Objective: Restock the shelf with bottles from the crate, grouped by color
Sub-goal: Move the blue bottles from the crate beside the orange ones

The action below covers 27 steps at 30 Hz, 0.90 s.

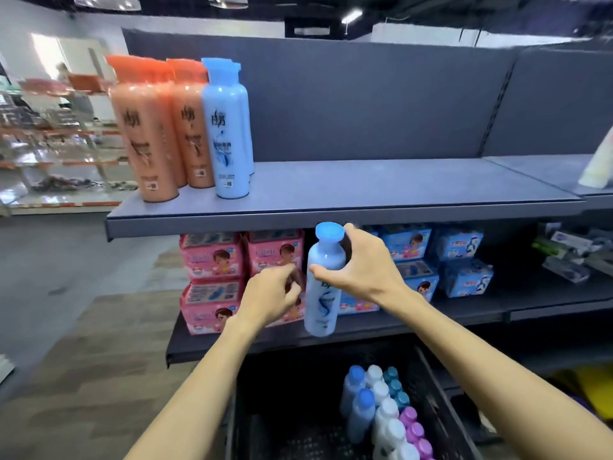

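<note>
My right hand (363, 267) grips a light blue bottle (323, 293) by its upper body, upright, in front of and just below the grey top shelf (365, 190). My left hand (272, 293) hovers beside the bottle with fingers curled and nothing in it. Orange bottles (156, 134) stand at the shelf's left end, and blue bottles (229, 127) stand right of them. The black crate (434, 386) below holds several blue, white, teal and purple bottles (381, 410).
Most of the top shelf to the right of the blue bottles is bare. A pale bottle (597, 167) stands at the far right edge. Pink packs (212, 260) and blue packs (457, 260) fill the lower shelf. An aisle floor lies to the left.
</note>
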Available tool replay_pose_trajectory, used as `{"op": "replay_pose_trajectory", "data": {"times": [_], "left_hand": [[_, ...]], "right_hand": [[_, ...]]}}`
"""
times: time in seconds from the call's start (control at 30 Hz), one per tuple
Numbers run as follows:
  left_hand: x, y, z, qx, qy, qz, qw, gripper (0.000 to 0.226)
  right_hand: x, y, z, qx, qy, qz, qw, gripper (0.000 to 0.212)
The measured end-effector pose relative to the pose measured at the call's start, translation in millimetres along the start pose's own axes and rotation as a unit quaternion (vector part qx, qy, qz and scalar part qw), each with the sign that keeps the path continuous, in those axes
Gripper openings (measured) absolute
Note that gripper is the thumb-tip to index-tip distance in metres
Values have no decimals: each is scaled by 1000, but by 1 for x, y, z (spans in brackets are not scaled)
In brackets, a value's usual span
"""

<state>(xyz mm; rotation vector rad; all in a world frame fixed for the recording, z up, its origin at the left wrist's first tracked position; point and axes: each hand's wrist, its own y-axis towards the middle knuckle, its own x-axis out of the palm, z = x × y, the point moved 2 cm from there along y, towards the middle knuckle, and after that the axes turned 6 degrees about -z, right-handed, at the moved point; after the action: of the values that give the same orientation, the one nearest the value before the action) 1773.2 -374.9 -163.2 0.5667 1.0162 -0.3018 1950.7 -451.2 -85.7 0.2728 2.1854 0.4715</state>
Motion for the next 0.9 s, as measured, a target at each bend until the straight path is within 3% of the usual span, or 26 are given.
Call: {"op": "replay_pose_trajectory", "data": {"times": [0.47, 0.9], "left_hand": [[-124, 25, 35, 142, 71, 76, 984, 7], [-189, 51, 41, 95, 118, 147, 977, 7]], "right_hand": [[-58, 57, -72, -51, 16, 70, 996, 52], [-105, 101, -125, -56, 21, 84, 995, 51]]}}
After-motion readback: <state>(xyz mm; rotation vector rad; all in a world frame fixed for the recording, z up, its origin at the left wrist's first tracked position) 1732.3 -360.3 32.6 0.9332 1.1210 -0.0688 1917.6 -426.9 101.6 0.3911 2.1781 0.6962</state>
